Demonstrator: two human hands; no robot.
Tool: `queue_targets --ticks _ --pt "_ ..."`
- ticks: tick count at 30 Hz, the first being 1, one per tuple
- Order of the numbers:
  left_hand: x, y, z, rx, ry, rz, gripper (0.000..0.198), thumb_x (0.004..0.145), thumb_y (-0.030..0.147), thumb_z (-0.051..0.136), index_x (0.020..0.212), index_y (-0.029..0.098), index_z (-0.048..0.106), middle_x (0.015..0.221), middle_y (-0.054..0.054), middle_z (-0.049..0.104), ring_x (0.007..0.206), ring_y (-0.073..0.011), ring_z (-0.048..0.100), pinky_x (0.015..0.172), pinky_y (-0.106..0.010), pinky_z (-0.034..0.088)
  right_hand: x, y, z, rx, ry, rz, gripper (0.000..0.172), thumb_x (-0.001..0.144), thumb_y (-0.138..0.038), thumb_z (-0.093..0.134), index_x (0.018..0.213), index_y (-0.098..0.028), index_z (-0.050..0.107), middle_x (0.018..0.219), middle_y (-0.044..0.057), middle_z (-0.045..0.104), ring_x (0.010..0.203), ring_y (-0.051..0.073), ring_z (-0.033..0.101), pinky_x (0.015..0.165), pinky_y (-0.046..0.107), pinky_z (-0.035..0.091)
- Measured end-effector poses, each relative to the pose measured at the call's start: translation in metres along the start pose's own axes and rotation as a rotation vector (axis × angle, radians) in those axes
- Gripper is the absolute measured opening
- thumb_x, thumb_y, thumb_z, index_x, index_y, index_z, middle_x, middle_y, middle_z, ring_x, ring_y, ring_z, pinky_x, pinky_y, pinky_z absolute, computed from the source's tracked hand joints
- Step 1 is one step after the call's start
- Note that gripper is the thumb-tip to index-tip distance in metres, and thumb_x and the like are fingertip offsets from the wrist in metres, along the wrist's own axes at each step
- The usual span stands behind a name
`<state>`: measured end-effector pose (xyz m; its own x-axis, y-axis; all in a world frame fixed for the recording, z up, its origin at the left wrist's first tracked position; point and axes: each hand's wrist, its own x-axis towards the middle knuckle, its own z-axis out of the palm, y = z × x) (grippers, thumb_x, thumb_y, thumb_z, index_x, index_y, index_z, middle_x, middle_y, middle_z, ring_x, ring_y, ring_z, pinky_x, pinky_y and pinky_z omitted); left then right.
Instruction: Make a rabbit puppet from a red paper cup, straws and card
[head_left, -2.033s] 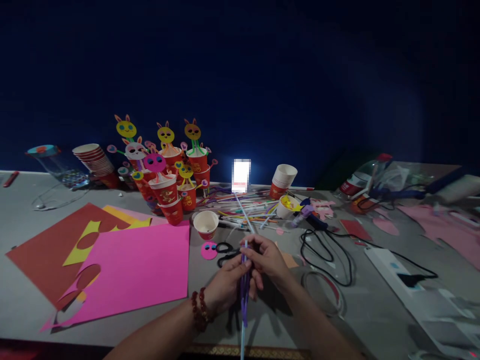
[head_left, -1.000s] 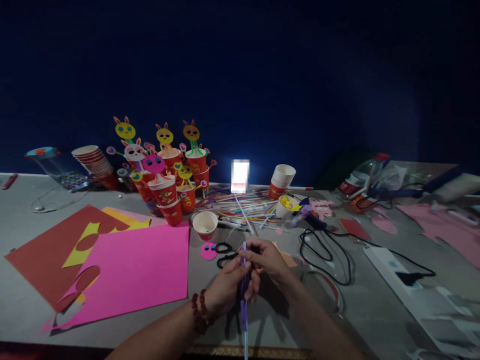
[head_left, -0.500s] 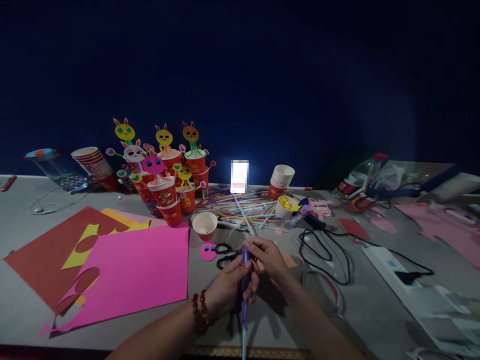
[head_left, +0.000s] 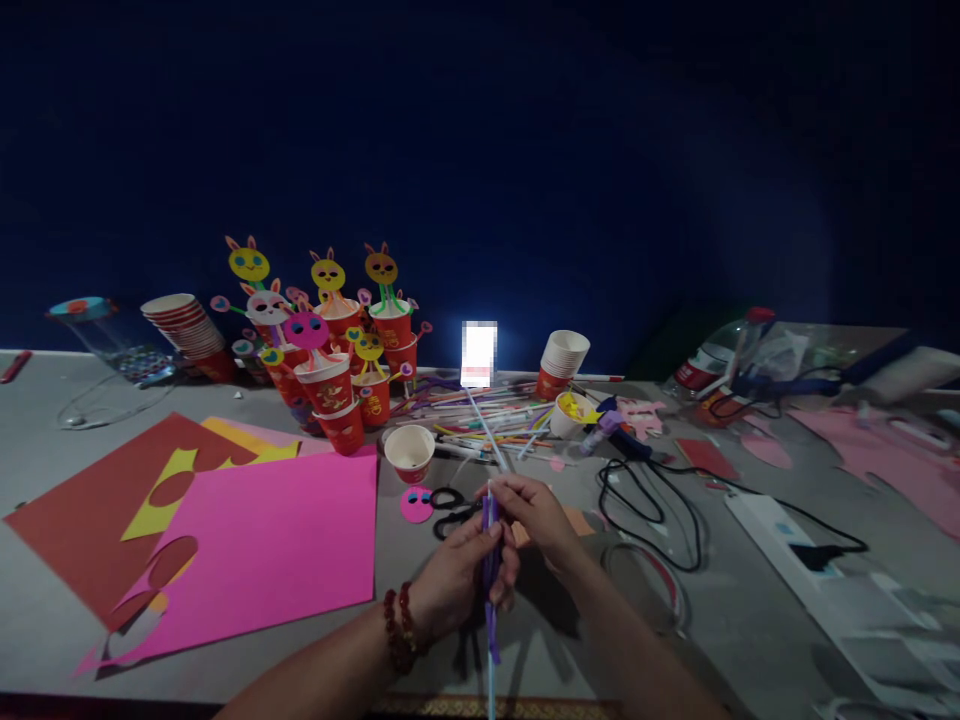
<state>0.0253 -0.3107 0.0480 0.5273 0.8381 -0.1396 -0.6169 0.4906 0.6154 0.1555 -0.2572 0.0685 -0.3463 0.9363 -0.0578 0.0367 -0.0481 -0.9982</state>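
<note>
Above the front of the table, my left hand (head_left: 459, 572) is closed around a bundle of purple pipe cleaners (head_left: 492, 642), held upright. Along with them runs a pale blue pipe cleaner (head_left: 492, 690), whose lower end sticks out below the purple ones. My right hand (head_left: 544, 520) pinches at the top of the bundle, with the pale tip between thumb and fingers. Just behind my left hand lie black-handled scissors (head_left: 448, 498), partly hidden by it. Beside them are a round pink paper face (head_left: 416, 505) and a paper cup (head_left: 409, 453).
Pink paper (head_left: 292, 540) and red-brown paper (head_left: 82, 520) cover the left. Red cups with paper rabbit figures (head_left: 326, 385) stand behind. Scattered pipe cleaners (head_left: 480, 410) lie below a bright phone (head_left: 478, 352). A black cord (head_left: 697, 520) and a power strip (head_left: 787, 545) are at right.
My right fingers have shifted slightly at the top of the bundle, and the pale tip now shows more clearly there. My left hand keeps its grip in nearly the same place.
</note>
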Motion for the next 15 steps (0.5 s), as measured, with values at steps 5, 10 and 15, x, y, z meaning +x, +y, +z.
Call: queue_targets --ticks 5,10,15 --pt "0.0007 0.0006 -0.0015 -0.004 -0.015 0.047 0.026 0.089 0.038 0.059 0.083 0.013 0.055 0.056 -0.001 0.062 0.034 -0.0064 0.044 0.040 -0.020 0.043 -0.0008 0.0014 0.0005 -0.066 -0.047 -0.032 0.037 0.076 -0.052 0.072 0.070 -0.016 0.073 0.064 -0.002 0.053 0.049 0.008 0.047 0.048 0.022 0.037" --pt "0.0009 0.0013 -0.0030 -0.049 -0.036 0.029 0.025 0.089 0.038 0.059 0.087 0.013 0.058 0.059 -0.001 0.063 0.036 -0.0063 0.044 0.042 -0.020 0.044 0.0000 0.0030 0.0010 -0.098 -0.002 -0.096 0.035 0.078 -0.050 0.071 0.065 -0.017 0.072 0.059 -0.003 0.047 0.052 0.010 0.046 0.046 0.021 0.035" --pt "0.0018 0.0054 -0.0028 -0.102 -0.010 -0.054 0.042 0.091 0.049 0.052 0.090 0.008 0.063 0.069 -0.009 0.069 0.045 -0.0112 0.058 0.050 -0.024 0.051 -0.0014 0.0047 0.0012 -0.066 0.007 -0.041 0.040 0.077 -0.053 0.070 0.062 -0.016 0.067 0.059 -0.002 0.047 0.048 0.009 0.045 0.038 0.019 0.032"
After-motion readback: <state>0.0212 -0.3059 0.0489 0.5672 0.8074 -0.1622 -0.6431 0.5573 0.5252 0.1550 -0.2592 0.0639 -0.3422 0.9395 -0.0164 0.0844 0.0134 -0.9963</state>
